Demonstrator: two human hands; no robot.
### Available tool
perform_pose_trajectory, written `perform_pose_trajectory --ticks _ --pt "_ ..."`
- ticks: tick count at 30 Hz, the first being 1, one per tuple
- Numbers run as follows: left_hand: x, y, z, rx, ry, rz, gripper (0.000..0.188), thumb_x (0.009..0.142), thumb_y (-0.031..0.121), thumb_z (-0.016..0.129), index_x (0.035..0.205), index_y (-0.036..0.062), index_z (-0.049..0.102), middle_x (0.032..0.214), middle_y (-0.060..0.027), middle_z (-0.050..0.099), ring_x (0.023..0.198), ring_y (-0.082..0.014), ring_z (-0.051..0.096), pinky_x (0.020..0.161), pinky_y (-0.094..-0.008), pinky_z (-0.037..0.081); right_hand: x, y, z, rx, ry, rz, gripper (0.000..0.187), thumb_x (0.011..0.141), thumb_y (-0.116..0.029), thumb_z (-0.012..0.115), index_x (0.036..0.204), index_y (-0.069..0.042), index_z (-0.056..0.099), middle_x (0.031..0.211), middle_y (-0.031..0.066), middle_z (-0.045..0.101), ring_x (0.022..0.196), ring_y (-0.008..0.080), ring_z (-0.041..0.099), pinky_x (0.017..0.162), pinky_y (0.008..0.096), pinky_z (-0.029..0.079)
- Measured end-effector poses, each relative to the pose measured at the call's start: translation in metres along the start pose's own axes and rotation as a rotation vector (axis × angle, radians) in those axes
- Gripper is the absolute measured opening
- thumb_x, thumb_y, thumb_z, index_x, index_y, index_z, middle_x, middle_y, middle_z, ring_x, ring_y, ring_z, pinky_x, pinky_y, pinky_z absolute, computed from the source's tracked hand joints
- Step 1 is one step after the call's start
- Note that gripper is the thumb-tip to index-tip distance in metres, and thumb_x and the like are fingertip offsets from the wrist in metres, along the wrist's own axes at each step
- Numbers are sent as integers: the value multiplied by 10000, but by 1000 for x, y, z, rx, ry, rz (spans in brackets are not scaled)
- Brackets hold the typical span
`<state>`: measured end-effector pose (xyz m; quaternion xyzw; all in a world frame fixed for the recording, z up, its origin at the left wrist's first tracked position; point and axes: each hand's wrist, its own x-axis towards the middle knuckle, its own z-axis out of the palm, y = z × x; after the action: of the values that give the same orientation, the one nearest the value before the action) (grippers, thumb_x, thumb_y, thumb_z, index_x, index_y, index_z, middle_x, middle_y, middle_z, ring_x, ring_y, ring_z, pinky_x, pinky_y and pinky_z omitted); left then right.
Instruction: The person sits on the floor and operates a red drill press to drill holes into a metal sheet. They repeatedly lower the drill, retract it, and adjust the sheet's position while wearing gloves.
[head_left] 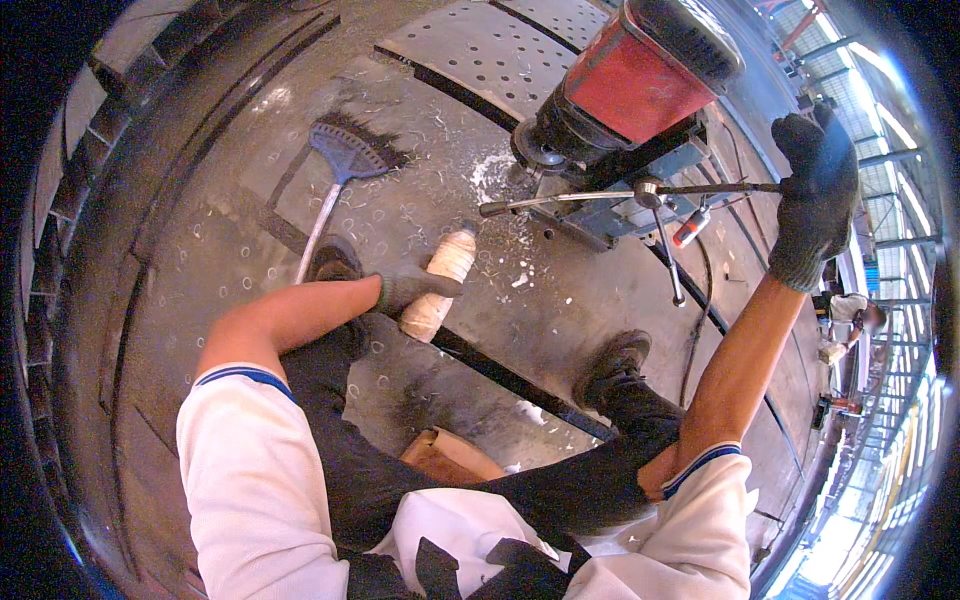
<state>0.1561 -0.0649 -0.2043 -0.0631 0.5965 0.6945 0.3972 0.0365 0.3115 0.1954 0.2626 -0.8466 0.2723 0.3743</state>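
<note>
My left hand [408, 290], in a dark glove, is closed round a bottle-shaped thing [452, 257] wrapped in tan tape or cloth. Its narrow dark end points up and away, toward the drill. On the right, my gloved right hand [818, 195] is raised at the end of a long metal feed lever [715, 188], closed about it as far as I can see. That lever belongs to a red and black drilling machine [635, 95] standing on the metal plates. White liquid splashes [495, 178] and metal shavings lie by the drill's tip, which is partly hidden.
A blue broom [347, 152] with dark bristles lies at the left. A perforated metal plate [480, 50] lies beyond. Between my legs is a brown box-like thing [450, 455]. A cable [705, 300] runs at the right. Another person [850, 315] is far right.
</note>
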Motion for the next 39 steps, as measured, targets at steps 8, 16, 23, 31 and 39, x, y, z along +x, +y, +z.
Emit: perform_pose_trajectory --ticks 8,16,23,31,39 --pt "18 -24 -13 -13 -22 -33 468 794 343 876 1133 88 679 948 -51 708 818 -202 692 737 -376 581 -1 8 2 36 -24 -26 470 1011 -225 557 1368 81 551 1140 212 736 1039 285 744 929 391 599" --pt "11 -14 -8 30 68 -44 496 761 352 902 1124 94 684 953 -57 717 808 -204 705 733 -381 586 0 4 6 85 -17 3 498 979 -225 540 1380 70 561 1153 217 736 1024 287 740 930 385 589" --pt "24 -34 -21 35 105 -76 572 725 366 923 1147 68 677 972 -85 728 808 -221 720 717 -393 603 3 15 5 -75 -32 -27 368 916 -254 562 1140 -41 763 1186 156 745 1230 325 649 1054 426 499" --pt "18 -21 -19 127 103 -142 618 713 359 932 1160 29 663 1001 -114 735 826 -238 731 718 -401 608 2 14 5 -169 -42 -70 427 900 -348 537 1094 -61 787 1191 139 748 1264 335 626 1085 436 470" --pt "23 -35 -21 49 57 11 547 739 359 913 1124 57 667 943 -85 718 767 -230 703 700 -405 589 7 8 10 -25 -25 32 374 903 -268 544 1090 -52 786 1174 130 757 1232 329 649 1098 435 467"
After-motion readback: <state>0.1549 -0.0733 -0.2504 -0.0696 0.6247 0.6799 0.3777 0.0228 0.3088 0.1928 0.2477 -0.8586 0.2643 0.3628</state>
